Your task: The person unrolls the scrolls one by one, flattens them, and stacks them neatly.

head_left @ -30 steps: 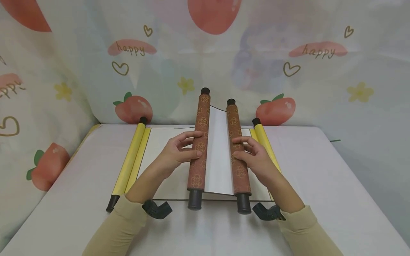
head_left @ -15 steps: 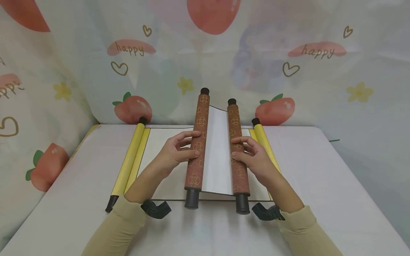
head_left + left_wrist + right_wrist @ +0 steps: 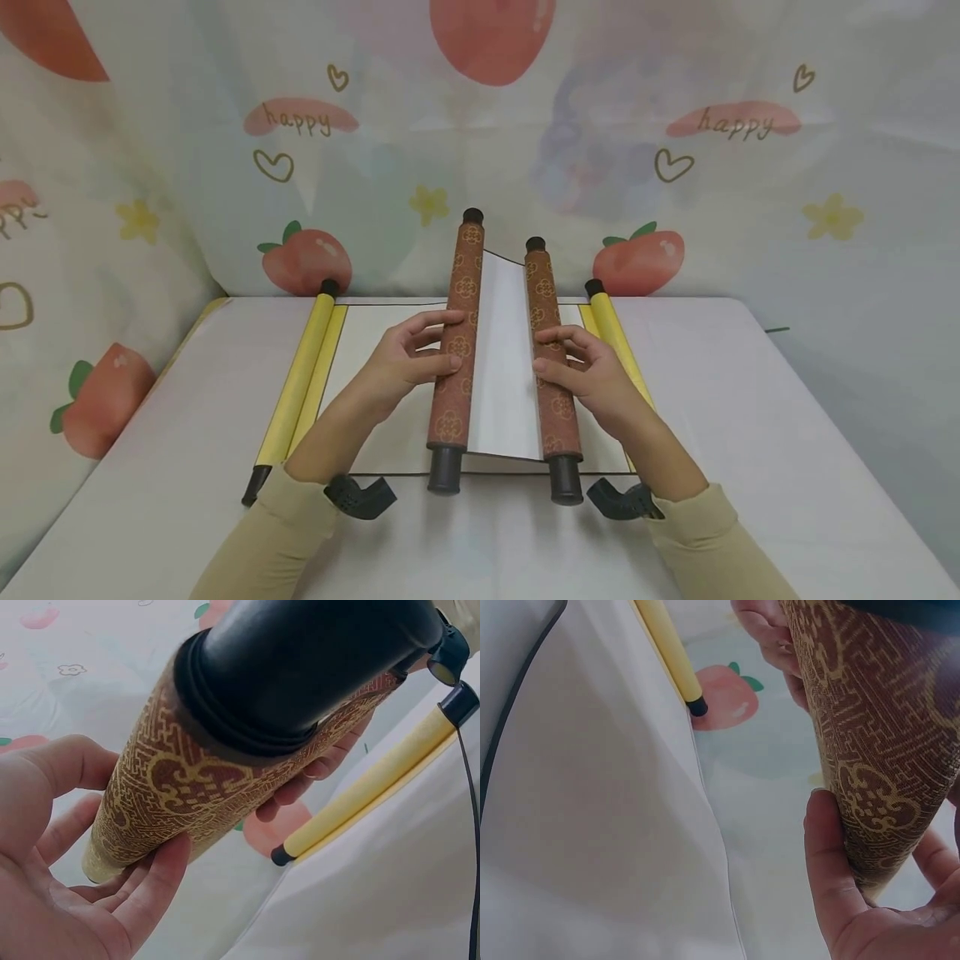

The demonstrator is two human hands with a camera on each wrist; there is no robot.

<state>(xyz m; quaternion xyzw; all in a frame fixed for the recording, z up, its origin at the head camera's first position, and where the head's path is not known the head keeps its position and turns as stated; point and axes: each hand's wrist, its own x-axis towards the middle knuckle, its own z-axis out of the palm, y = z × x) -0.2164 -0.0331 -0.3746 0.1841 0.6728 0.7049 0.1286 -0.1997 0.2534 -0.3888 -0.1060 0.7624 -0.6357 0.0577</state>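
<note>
Head view: looks forward and down over the white table (image 3: 787, 433) to the printed backdrop (image 3: 390, 92), far enough back to include both sleeves (image 3: 262, 542). Left wrist view: very near the left hand (image 3: 397, 354), tilted, facing along the left brocade roller (image 3: 452, 396) from its black end cap (image 3: 315, 667). Right wrist view: also tilted, close to the right hand (image 3: 588, 371), facing along the right brocade roller (image 3: 555, 400) (its near end cropped by the upper edge). Both wrist views share parts of both hands, and each includes a yellow roller (image 3: 375, 776).
</note>
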